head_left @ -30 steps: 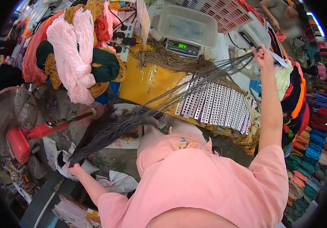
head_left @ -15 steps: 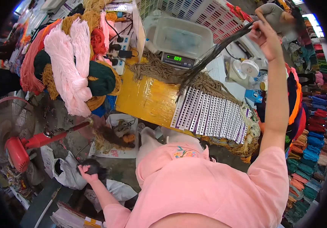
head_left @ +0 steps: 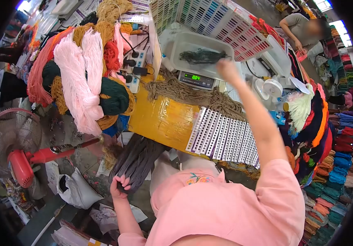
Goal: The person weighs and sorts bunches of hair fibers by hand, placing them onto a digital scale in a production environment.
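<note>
Low on the left, my left hand (head_left: 120, 187) has its fingers wrapped round the end of a dark grey hank of yarn (head_left: 137, 160), which spreads up under the table edge. My right hand (head_left: 228, 70) is at the right rim of a translucent plastic tray (head_left: 179, 65); motion blur hides its fingers. Inside the tray lies a loose bunch of dark green-grey yarn (head_left: 201, 56). The tray sits on an electronic scale (head_left: 196, 80) with a lit green display that seems to read 0.04.
Punched cards (head_left: 221, 135) and brown yarn (head_left: 184, 94) lie on the yellow tabletop (head_left: 160, 115). Pink hanks (head_left: 74, 74) hang at left above a red fan (head_left: 20, 164). Behind the tray stands a colour chart (head_left: 209, 20). A co-worker (head_left: 301, 30) is at upper right.
The dark yarn bunch that my right hand held up now lies in the tray, and that hand has come down to the rim. My left hand has moved right and up, its grey hank now spread out.
</note>
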`<action>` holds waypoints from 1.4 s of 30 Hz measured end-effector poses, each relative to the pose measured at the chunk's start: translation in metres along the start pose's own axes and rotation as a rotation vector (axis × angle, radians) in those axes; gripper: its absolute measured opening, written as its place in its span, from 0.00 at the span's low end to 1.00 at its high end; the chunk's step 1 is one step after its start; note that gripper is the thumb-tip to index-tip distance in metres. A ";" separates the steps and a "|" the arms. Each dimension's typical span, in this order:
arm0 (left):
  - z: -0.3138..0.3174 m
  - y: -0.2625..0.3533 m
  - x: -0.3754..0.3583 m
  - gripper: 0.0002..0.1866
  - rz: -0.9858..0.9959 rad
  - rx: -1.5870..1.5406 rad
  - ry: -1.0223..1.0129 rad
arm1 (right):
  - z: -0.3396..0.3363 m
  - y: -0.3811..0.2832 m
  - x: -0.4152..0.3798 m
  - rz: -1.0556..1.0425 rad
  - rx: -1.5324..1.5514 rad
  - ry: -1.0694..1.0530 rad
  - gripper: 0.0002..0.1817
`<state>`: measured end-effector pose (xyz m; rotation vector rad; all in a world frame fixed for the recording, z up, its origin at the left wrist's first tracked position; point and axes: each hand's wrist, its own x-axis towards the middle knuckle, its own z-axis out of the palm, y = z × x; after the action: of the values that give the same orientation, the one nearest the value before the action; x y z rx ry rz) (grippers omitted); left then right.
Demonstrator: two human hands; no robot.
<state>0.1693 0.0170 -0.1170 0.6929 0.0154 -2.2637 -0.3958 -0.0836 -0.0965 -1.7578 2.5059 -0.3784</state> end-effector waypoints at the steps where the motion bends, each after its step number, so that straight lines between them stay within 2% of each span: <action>1: 0.012 -0.004 0.006 0.12 -0.027 -0.041 -0.042 | 0.014 -0.016 -0.012 0.170 -0.047 -0.383 0.08; 2: 0.021 -0.007 0.010 0.12 -0.056 -0.080 -0.085 | 0.034 -0.019 -0.033 0.126 -0.108 -0.365 0.08; 4: 0.037 -0.013 0.015 0.12 -0.096 -0.061 -0.161 | 0.061 -0.024 -0.063 0.199 0.052 -0.102 0.12; 6: 0.048 -0.020 0.023 0.12 -0.092 -0.022 -0.268 | 0.074 -0.032 -0.091 0.117 0.220 0.207 0.14; 8: 0.069 -0.032 0.034 0.11 -0.077 -0.026 -0.309 | 0.067 -0.053 -0.121 0.230 0.467 0.094 0.13; 9: 0.078 -0.039 0.041 0.11 -0.058 0.007 -0.317 | 0.084 -0.051 -0.139 0.082 0.298 0.171 0.12; 10: 0.087 -0.045 0.047 0.11 -0.071 0.064 -0.276 | 0.080 -0.068 -0.157 0.212 0.508 0.081 0.12; 11: 0.097 -0.051 0.054 0.12 -0.082 0.122 -0.235 | 0.085 -0.074 -0.174 0.159 0.441 0.037 0.13; 12: 0.107 -0.060 0.061 0.11 -0.067 0.159 -0.222 | 0.065 -0.096 -0.184 0.232 0.574 -0.085 0.13; 14: 0.113 -0.070 0.074 0.09 -0.092 0.310 -0.196 | 0.060 -0.121 -0.203 0.263 0.776 -0.081 0.11; 15: 0.122 -0.075 0.079 0.09 -0.093 0.335 -0.230 | 0.041 -0.139 -0.203 0.298 0.862 -0.108 0.11; 18: 0.150 -0.078 0.085 0.09 -0.057 0.402 -0.163 | 0.013 -0.171 -0.200 0.270 0.981 -0.061 0.07; 21: 0.159 -0.080 0.090 0.10 0.032 0.392 -0.026 | -0.012 -0.188 -0.191 0.241 1.043 -0.081 0.06; 23: 0.159 -0.079 0.092 0.10 0.062 0.434 -0.083 | -0.024 -0.198 -0.190 0.273 1.133 -0.119 0.06; 25: 0.160 -0.080 0.090 0.14 0.045 0.438 -0.113 | -0.045 -0.210 -0.188 0.404 1.453 -0.310 0.06; 26: 0.164 -0.081 0.088 0.15 0.035 0.446 -0.112 | -0.054 -0.216 -0.189 0.443 1.441 -0.336 0.06; 28: 0.155 -0.084 0.090 0.20 -0.001 0.461 -0.170 | -0.053 -0.224 -0.197 0.396 1.568 -0.364 0.08; 29: 0.154 -0.086 0.090 0.22 -0.030 0.462 -0.220 | -0.057 -0.230 -0.199 0.444 1.592 -0.375 0.07; 33: 0.154 -0.089 0.089 0.24 -0.098 0.450 -0.268 | -0.046 -0.230 -0.213 0.486 1.588 -0.330 0.04; 35: 0.157 -0.088 0.087 0.22 -0.138 0.388 -0.282 | -0.049 -0.224 -0.215 0.493 1.612 -0.331 0.04; 37: 0.158 -0.090 0.086 0.21 -0.098 0.440 -0.305 | -0.049 -0.218 -0.216 0.547 1.711 -0.351 0.04; 38: 0.160 -0.091 0.084 0.18 -0.098 0.431 -0.288 | -0.052 -0.217 -0.215 0.555 1.841 -0.346 0.03; 41: 0.162 -0.092 0.085 0.14 -0.051 0.557 -0.270 | -0.049 -0.213 -0.217 0.499 1.972 -0.386 0.02; 42: 0.167 -0.091 0.083 0.11 -0.068 0.501 -0.219 | -0.052 -0.212 -0.216 0.526 2.005 -0.393 0.02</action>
<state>-0.0184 -0.0090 -0.0326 0.6969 -0.6612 -2.4172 -0.1349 0.0587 -0.0170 -0.2305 0.9520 -1.4426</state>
